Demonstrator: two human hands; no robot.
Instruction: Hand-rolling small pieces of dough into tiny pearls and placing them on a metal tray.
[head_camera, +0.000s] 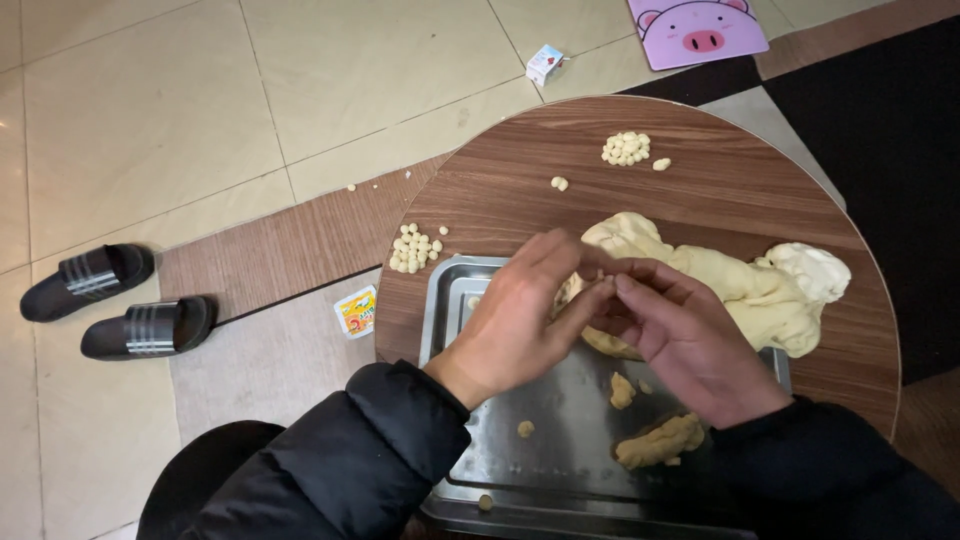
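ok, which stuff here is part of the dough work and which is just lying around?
In use:
left hand and right hand, pinching at the dough lump
metal tray with dough scraps
small dough balls, in heaps
round wooden table

Lying about:
black slippers on the floor
small carton
yellow packet
pink pig mat

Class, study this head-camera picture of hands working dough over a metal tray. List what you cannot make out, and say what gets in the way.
Head view only:
- What the left hand and right hand pinch between their fingertips: hidden by the fingers.
- Near edge of the metal tray: covered by black sleeves and cut off by the frame's bottom.
- Part of the big dough lump: behind the hands.
- Pink pig-face item: cut off at the top.
- Small carton: too small to identify.
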